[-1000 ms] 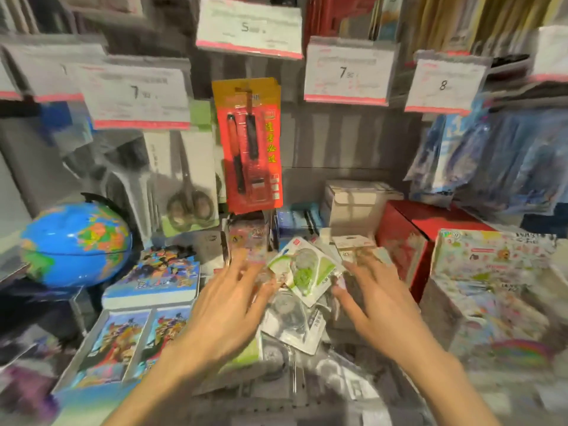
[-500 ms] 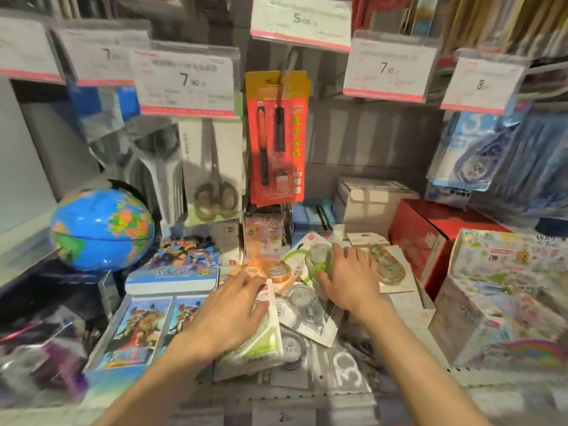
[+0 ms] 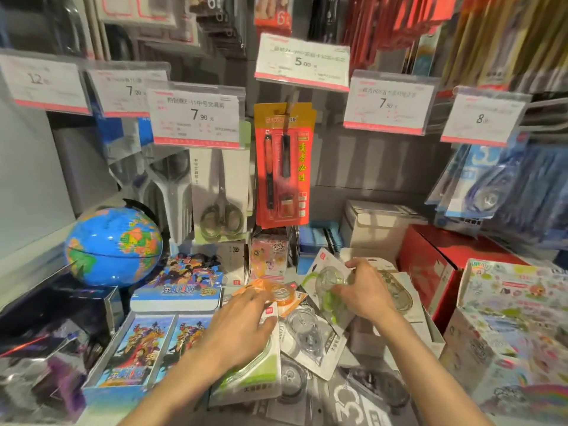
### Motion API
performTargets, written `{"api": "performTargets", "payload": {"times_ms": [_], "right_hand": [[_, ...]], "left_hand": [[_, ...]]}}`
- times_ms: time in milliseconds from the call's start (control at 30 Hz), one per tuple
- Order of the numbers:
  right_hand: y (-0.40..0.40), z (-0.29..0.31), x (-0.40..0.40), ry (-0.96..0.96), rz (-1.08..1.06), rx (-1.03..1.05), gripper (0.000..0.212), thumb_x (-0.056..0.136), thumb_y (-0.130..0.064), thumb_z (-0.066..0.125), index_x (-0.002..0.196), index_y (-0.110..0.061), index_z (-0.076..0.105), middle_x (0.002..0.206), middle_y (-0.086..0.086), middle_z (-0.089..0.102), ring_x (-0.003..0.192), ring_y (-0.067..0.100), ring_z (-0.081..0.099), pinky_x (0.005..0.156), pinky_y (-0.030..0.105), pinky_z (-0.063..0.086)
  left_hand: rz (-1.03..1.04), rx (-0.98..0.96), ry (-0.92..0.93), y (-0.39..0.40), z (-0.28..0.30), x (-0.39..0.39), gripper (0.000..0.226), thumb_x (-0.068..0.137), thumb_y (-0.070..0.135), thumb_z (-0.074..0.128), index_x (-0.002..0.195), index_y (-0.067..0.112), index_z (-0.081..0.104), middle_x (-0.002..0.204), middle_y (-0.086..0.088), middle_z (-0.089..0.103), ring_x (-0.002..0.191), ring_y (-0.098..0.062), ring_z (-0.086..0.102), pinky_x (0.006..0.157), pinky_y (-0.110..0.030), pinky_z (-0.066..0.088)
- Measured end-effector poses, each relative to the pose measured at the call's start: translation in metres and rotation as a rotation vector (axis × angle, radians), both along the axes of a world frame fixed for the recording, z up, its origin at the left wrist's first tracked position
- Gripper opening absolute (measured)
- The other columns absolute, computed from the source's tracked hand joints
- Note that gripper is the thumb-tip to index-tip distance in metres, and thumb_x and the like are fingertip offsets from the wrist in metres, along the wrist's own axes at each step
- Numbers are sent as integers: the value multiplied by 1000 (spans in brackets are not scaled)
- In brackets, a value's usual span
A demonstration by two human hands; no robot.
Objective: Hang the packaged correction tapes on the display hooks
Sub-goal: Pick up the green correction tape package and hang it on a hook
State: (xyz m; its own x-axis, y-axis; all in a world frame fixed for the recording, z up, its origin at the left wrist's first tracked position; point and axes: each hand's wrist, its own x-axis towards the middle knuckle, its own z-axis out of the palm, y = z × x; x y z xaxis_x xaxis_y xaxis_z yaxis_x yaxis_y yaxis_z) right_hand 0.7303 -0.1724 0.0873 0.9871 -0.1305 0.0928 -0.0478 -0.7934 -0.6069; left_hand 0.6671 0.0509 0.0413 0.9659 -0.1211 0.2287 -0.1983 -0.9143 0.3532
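Note:
A heap of packaged correction tapes lies on the shelf in front of me. My left hand (image 3: pixel 236 330) lies flat on a green-and-white pack (image 3: pixel 255 373), fingertips touching an orange pack (image 3: pixel 276 292). My right hand (image 3: pixel 365 292) grips a green correction tape pack (image 3: pixel 325 287) by its blister, lifted slightly off the heap. A clear grey pack (image 3: pixel 310 336) lies between my hands. Blue correction tape packs (image 3: pixel 479 192) hang on a hook at the right, under the 8 price tag (image 3: pixel 482 118). The hook under the 7.90 tag (image 3: pixel 388 104) shows nothing hanging.
A red pen pack (image 3: pixel 284 167) and scissors (image 3: pixel 221 198) hang behind the heap. A globe (image 3: pixel 113 244) and comic card boxes (image 3: pixel 144 345) stand at the left. A red box (image 3: pixel 436 265), a white box (image 3: pixel 378 222) and colourful boxes (image 3: pixel 507 333) crowd the right.
My view has tilted upward, showing more hooks and tags. My right hand has closed on the green pack; my left hand has settled onto the green-and-white pack.

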Motion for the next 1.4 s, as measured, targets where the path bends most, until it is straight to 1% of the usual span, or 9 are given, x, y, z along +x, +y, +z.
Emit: {"api": "performTargets", "payload": {"times_ms": [133, 267, 400, 500, 633, 800, 1033, 1133, 1400], "right_hand": [[-10, 4, -6, -39, -16, 135, 54, 87, -22, 75, 132, -18, 45, 86, -5, 60, 81, 19, 62, 77, 34, 47], [-23, 11, -19, -147, -38, 309, 52, 86, -20, 76, 133, -18, 53, 101, -3, 67, 91, 20, 68, 82, 36, 54], [-36, 19, -36, -184, 32, 608, 39, 85, -8, 77, 120, -17, 65, 107, -1, 76, 90, 15, 74, 74, 26, 56], [-40, 30, -52, -180, 134, 746, 36, 85, -1, 75, 114, -21, 68, 101, -1, 80, 89, 16, 77, 77, 34, 61], [-40, 44, -67, -212, 232, 755, 39, 85, -3, 74, 114, -28, 68, 102, -10, 79, 95, 17, 76, 88, 49, 59], [-34, 64, -76, -246, 332, 818, 40, 87, -8, 74, 121, -24, 63, 106, -5, 78, 93, 21, 76, 86, 51, 60], [-40, 99, -84, -386, 370, 955, 37, 90, -3, 70, 122, -19, 60, 101, -2, 80, 88, 16, 77, 62, 19, 58], [-46, 108, -86, -437, 358, 967, 38, 90, -5, 70, 123, -19, 58, 102, -3, 79, 88, 14, 77, 63, 19, 58], [-62, 116, -89, -494, 360, 954, 37, 91, -9, 70, 123, -23, 58, 107, -3, 78, 92, 13, 76, 67, 19, 59]], "left_hand": [[-23, -152, -42, -14, 10, 3, 38, 98, 42, 52, 134, 30, 54, 125, 14, 59, 99, 0, 56, 87, -21, 43], [-19, -355, -17, -32, 23, 9, 33, 96, 42, 55, 126, 27, 61, 94, 16, 62, 79, 0, 62, 78, -24, 46], [3, -509, 49, -44, 37, 16, 49, 95, 44, 58, 139, 23, 49, 101, 18, 63, 88, -3, 65, 86, -28, 52], [-19, -779, 112, -50, 49, 21, 56, 95, 34, 64, 144, 18, 43, 100, 8, 68, 79, -18, 74, 86, -46, 59], [-89, -1028, 77, -56, 74, 13, 37, 98, 14, 61, 133, 14, 51, 91, -7, 73, 67, -19, 72, 62, -28, 59], [-122, -963, -85, -54, 103, -1, 27, 98, 16, 61, 124, 20, 55, 78, -5, 73, 65, -22, 73, 59, -27, 56], [-178, -746, -330, -57, 158, -10, 35, 99, 28, 59, 132, 26, 49, 90, 0, 70, 74, -17, 72, 77, -39, 59], [-212, -675, -424, -65, 185, -8, 34, 100, 29, 56, 133, 27, 48, 95, 4, 69, 72, -4, 69, 70, -33, 58], [-282, -618, -552, -75, 215, -20, 41, 102, 17, 52, 139, 31, 43, 106, 4, 67, 82, -4, 69, 68, -10, 48]]}}
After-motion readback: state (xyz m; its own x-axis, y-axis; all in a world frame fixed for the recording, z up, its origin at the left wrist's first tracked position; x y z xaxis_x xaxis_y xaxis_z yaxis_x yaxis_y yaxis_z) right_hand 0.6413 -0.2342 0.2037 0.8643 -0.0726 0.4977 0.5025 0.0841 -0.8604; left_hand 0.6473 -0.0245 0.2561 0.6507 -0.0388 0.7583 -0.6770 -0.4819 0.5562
